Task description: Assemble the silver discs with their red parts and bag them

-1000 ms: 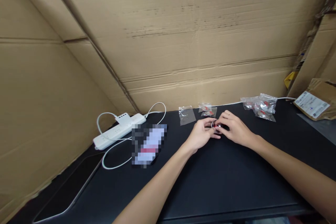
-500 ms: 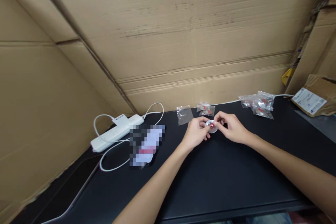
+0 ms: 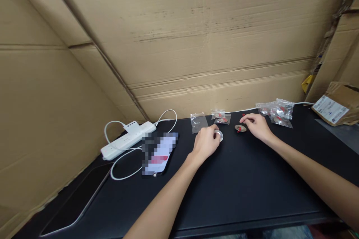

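Observation:
Between the thumb and fingers of my left hand (image 3: 206, 142) is a shiny silver finger cymbal (image 3: 221, 136), held edge-up just over the black table; my fingers cover part of it. My right hand (image 3: 257, 127) is to the right, its thumb and index finger closed on a bit of red cord (image 3: 243, 115). Just left of that hand, a second finger cymbal (image 3: 240, 129) shows its duller face with a red cord knot at the centre. Whether it rests on the table or hangs by the cord, I cannot tell.
Behind my hands are an opened clear bag (image 3: 199, 122) and small bagged cymbals (image 3: 223, 119). More bagged cymbals (image 3: 280, 111) lie right, near a labelled brown package (image 3: 333, 106). Left are a blurred phone (image 3: 161, 155), white power strip (image 3: 127, 142), cables and a dark tablet (image 3: 80, 198). Cardboard walls enclose the table.
My hands were together on one silver disc with red at its centre. They have moved apart; the left keeps a silver cymbal, and a second cymbal now shows beside my right hand.

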Demonstrator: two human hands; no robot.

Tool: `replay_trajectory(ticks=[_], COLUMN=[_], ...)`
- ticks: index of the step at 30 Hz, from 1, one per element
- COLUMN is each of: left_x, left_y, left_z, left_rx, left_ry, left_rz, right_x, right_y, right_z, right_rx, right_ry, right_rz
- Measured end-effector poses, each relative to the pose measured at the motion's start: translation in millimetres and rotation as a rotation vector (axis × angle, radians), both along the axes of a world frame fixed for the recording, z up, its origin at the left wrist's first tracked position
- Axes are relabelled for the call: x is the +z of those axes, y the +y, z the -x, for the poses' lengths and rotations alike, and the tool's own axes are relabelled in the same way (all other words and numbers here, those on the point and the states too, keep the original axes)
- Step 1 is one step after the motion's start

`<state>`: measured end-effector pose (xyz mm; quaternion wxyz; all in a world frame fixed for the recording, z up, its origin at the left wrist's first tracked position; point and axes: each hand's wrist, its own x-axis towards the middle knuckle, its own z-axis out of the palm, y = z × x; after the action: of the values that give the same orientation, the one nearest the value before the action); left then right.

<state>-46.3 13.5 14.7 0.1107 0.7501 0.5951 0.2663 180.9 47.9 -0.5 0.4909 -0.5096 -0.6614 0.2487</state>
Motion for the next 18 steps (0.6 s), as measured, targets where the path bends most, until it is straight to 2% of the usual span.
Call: replay_trajectory(ticks=[3, 7, 10, 14, 16, 18], left_x=[-1.6, -3.7, -2.5, 5.9, 11.5, 16.0], left_y=[-0.4, 0.0, -0.1, -2.1, -4.1, -6.7], left_z=[-0.1, -1.0, -1.3, -3.3, -6.8, -12.0], left_rx=[-0.014, -0.023, -0.021, -0.021, -0.069, -0.161], left_ry=[0.118, 0.178, 0.139, 0.001, -0.175, -0.426], left_rz=[-0.020, -0.051, -0.070, -0.128, -0.068, 0.066], right_x=[0.5, -0.3, 0.6, 7.8, 12.0, 15.2], right_y=[-2.6, -7.5, -8.0, -13.0, -19.9, -28.5], right_z=[-0.9, 1.3, 2.2, 6.0, 11.2, 18.5], right_rx=[0.027, 0.170, 0.185, 0.155, 0.148, 0.178], right_ry=[-0.382, -0.574, -0.577, -0.426, -0.350, -0.311], right_rz=[-0.177, -0.165, -0.189, -0.301, -0.394, -0.469])
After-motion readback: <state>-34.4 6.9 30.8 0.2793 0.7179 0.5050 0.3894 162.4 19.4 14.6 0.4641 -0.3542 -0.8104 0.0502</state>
